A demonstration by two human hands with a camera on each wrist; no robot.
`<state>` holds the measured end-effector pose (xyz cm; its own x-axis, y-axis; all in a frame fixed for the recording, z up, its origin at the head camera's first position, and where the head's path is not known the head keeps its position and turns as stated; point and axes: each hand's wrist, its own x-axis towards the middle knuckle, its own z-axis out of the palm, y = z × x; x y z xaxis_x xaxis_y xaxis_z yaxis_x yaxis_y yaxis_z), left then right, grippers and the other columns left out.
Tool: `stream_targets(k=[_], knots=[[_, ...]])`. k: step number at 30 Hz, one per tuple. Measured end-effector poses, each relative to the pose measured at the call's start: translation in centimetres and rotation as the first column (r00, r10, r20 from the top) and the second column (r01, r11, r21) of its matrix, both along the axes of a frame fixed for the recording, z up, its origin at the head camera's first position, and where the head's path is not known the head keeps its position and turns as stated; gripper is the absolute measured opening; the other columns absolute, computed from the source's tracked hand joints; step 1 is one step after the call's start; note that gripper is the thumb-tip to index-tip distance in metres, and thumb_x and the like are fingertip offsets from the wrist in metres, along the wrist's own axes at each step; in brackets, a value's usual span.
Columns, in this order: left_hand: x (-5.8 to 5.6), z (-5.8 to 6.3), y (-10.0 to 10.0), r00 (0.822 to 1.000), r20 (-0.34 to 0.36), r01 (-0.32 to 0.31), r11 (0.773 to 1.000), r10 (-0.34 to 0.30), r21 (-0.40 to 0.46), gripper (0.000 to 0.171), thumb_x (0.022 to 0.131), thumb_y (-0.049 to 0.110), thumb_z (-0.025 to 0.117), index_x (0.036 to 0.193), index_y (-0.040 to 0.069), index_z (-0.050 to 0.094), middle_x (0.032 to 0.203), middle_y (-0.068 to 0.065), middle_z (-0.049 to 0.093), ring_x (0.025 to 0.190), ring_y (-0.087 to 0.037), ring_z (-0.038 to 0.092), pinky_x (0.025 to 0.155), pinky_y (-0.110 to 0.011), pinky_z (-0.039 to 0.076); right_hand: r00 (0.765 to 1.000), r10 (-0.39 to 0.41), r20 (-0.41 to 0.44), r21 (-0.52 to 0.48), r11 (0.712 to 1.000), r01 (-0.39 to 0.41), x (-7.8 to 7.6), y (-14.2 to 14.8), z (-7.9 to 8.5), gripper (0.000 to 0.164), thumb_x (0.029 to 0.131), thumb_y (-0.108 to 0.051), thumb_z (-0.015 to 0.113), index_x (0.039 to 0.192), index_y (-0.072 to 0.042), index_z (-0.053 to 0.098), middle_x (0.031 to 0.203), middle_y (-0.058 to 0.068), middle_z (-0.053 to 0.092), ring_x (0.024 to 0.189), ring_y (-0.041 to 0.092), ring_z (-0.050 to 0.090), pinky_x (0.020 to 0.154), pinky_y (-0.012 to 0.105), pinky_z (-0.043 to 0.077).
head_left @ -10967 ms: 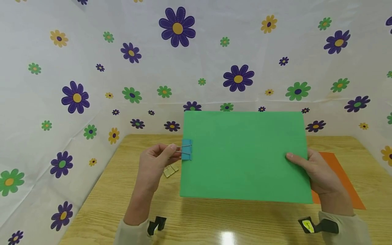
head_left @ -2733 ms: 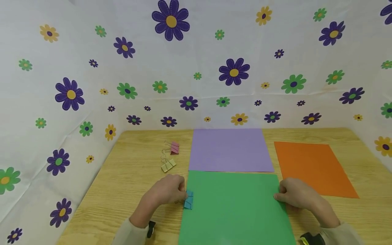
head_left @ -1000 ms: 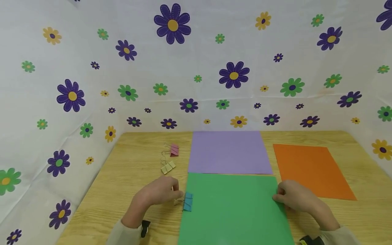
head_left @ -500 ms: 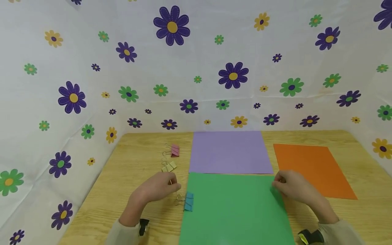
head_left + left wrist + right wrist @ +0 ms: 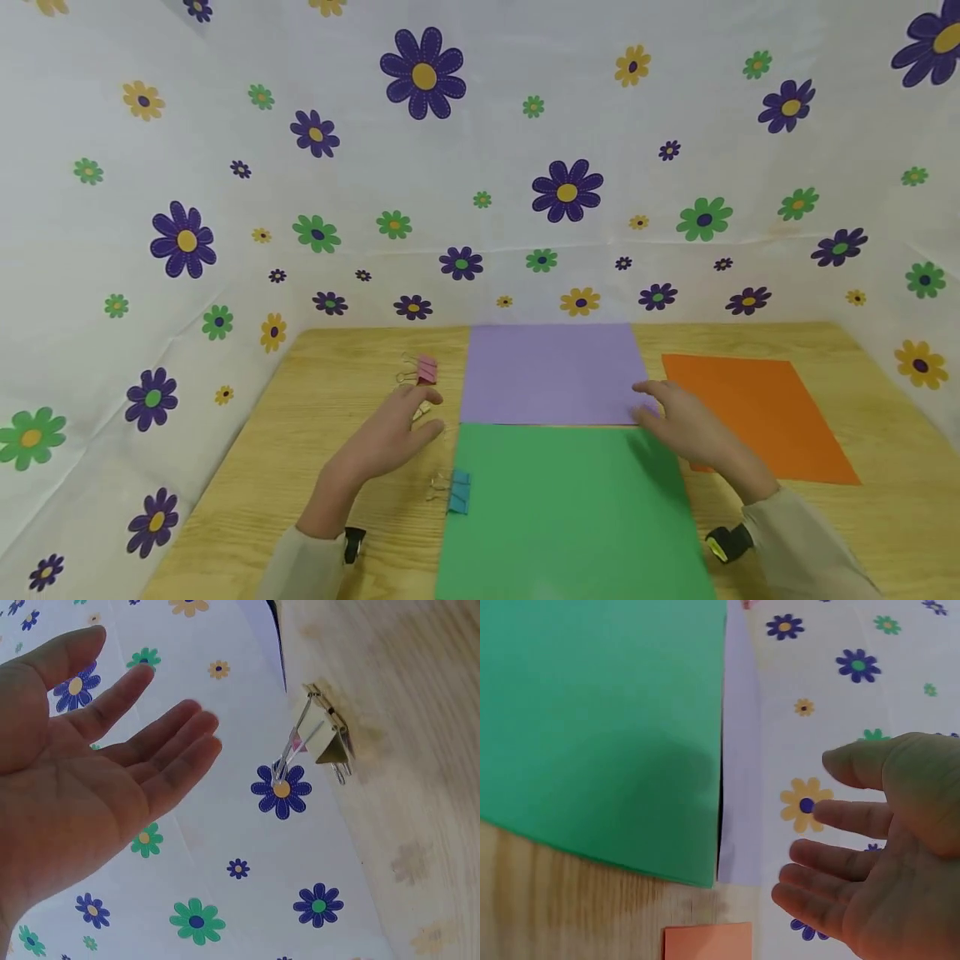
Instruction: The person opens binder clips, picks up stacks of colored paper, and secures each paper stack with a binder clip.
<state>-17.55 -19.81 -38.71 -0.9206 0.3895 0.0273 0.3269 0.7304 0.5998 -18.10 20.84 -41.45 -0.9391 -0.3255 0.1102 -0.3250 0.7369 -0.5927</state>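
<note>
Flat on the table near me lies a green paper sheet (image 5: 570, 517), with a blue binder clip (image 5: 460, 492) on its left edge. Behind it is a purple sheet (image 5: 551, 375). My left hand (image 5: 386, 437) hovers with parted fingers by the yellow binder clip (image 5: 322, 731), partly hiding it in the head view. A pink binder clip (image 5: 427, 368) sits just beyond the fingertips. Over the purple sheet's near right corner reaches my right hand (image 5: 686, 425), fingers spread and holding nothing.
An orange sheet (image 5: 772, 417) lies to the right, partly behind my right hand. A white flowered cloth (image 5: 495, 125) stands around the back and sides of the wooden table (image 5: 300, 425).
Both hands have let go: the left left the blue clip's handles, the right the green sheet's right edge. Both moved forward and opened. Earlier the green sheet was held up; now it lies flat.
</note>
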Motion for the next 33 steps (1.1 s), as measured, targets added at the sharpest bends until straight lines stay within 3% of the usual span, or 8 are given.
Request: stream_targets(k=[4, 10, 16, 27, 33], knots=[[-0.7, 0.0, -0.6, 0.999, -0.044, -0.014, 0.999, 0.016, 0.033, 0.034, 0.101, 0.017, 0.057, 0.13, -0.001, 0.053, 0.135, -0.021, 0.05, 0.127, -0.039, 0.048, 0.101, -0.055, 0.044, 0.999, 0.037, -0.013, 0.073, 0.997, -0.036, -1.6, -0.2, -0.7, 0.061, 0.1, -0.022, 0.06, 0.147, 0.01, 0.036, 0.144, 0.042, 0.034, 0.132, 0.059, 0.036, 0.104, 0.07, 0.033], [-1.3, -0.5, -2.4, 0.998, -0.042, -0.048, 0.998, 0.049, 0.034, 0.042, 0.1, 0.017, 0.058, 0.135, -0.003, 0.049, 0.137, -0.022, 0.051, 0.132, -0.041, 0.044, 0.105, -0.058, 0.04, 0.999, 0.02, 0.032, 0.242, 0.97, -0.027, -3.6, -1.5, -2.1, 0.073, 0.103, -0.042, 0.049, 0.155, 0.001, 0.023, 0.156, 0.04, 0.007, 0.142, 0.061, 0.004, 0.109, 0.076, 0.008], [-1.9, -0.9, -3.8, 0.996, -0.012, -0.091, 0.996, 0.091, 0.016, 0.044, 0.101, 0.018, 0.057, 0.137, -0.005, 0.048, 0.138, -0.022, 0.051, 0.132, -0.043, 0.045, 0.107, -0.058, 0.039, 0.996, -0.002, 0.086, 0.25, 0.968, -0.02, -5.1, -3.1, -3.1, 0.072, 0.105, -0.045, 0.042, 0.157, -0.001, 0.018, 0.158, 0.036, 0.002, 0.144, 0.057, -0.001, 0.11, 0.076, 0.004], [-2.2, -0.5, -3.8, 0.997, 0.018, -0.072, 0.996, 0.071, 0.059, 0.045, 0.101, 0.02, 0.057, 0.139, -0.003, 0.046, 0.141, -0.021, 0.051, 0.128, -0.045, 0.048, 0.104, -0.057, 0.043, 0.995, -0.013, 0.099, 0.297, 0.955, -0.017, -8.0, -4.1, -4.5, 0.078, 0.103, -0.053, 0.038, 0.158, -0.005, 0.014, 0.16, 0.032, 0.0, 0.146, 0.054, -0.004, 0.113, 0.073, 0.002], [-2.2, 0.1, -3.3, 0.998, 0.022, -0.059, 0.996, 0.057, 0.068, 0.043, 0.101, 0.022, 0.058, 0.136, -0.002, 0.05, 0.138, -0.02, 0.054, 0.128, -0.044, 0.049, 0.104, -0.056, 0.043, 0.993, -0.007, 0.119, 0.32, 0.947, -0.032, -8.3, -4.3, -4.9, 0.078, 0.103, -0.058, 0.033, 0.159, -0.007, 0.013, 0.16, 0.032, -0.001, 0.145, 0.056, -0.005, 0.114, 0.071, -0.001]])
